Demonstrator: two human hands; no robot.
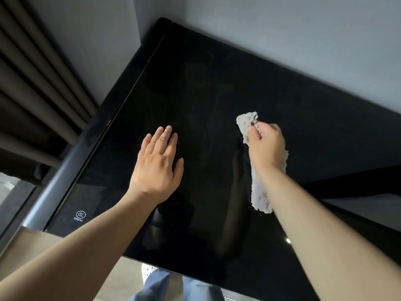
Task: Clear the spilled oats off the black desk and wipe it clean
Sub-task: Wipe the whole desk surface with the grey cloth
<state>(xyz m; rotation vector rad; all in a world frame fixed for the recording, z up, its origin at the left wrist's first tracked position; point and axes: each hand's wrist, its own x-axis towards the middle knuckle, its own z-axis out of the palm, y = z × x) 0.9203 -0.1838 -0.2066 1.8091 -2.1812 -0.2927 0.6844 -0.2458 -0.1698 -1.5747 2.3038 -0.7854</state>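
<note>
No oats are seen on the black desk (217,83) — only wiping seems left. The grey cloth (259,187) is gripped by the right hand (265,146); the left hand (158,164) is laid flat, fingers straight — near left.

Curtain (32,83): dark, hanging in long folds, upper left corner.
Wall (282,29): plain grey, just right of the curtain, running across the top.
Rail (56,185): grey metal bar, slanting down directly below the curtain.
Brown board (32,242): below the curtain, at the rail's lower end; ragged top edge.
Floor (128,276): grey, far below the curtain.
Shoe (148,270): white, on the floor, below-right of the curtain.
Jeans (156,287): blue, just under the shoe.
</note>
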